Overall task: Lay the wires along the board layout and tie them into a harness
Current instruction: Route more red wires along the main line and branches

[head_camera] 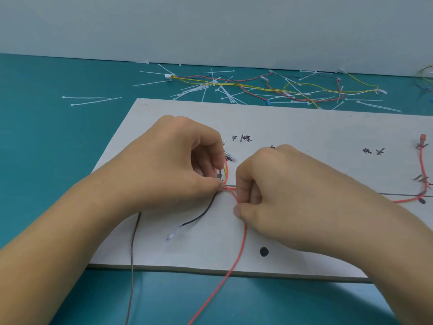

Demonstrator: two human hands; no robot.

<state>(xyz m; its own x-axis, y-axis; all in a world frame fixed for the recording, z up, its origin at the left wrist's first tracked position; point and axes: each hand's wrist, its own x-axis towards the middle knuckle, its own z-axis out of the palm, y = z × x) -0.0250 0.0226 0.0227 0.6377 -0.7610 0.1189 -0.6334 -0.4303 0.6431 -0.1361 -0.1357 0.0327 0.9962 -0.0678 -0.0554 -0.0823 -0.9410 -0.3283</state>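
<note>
**Pinching wires where they meet on the layout board**

Nearest us, a thin red wire [242, 245] and a thin grey cable [132, 254] cross the near edge of the flat white rectangular board [281, 123]. They run out over the teal table top [46, 137] toward the bottom of the view. Just beyond that edge we see a round black marker dot [264, 251] on the board. To its left lies a short black wire [201, 214] ending in a small clear connector [172, 234].

Both hands work close together at mid-board. The left hand [178, 165] has its fingers curled. Its thumb and forefinger pinch the point where the black wire, the red wire and a short yellow wire [225, 171] come together. The right hand [288, 191], just beside it and also curled, pinches the red wire between thumb and forefinger a little nearer to us. The fingertips of the two hands are near each other but apart. The grey cable disappears beneath the left wrist.

Behind the hands we see handwritten black characters [246, 138] on the board, and a thin drawn black line [398, 194] runs out to the right. At the board's right edge another red strand [423, 165] passes small grey pins; we cannot tell whether it is the same wire.

Beyond the far edge, white plastic cable ties [198, 89] lie scattered on the table. A tangle of loose coloured wires [269, 89] lies among them, in front of a plain pale wall [210, 26].
</note>
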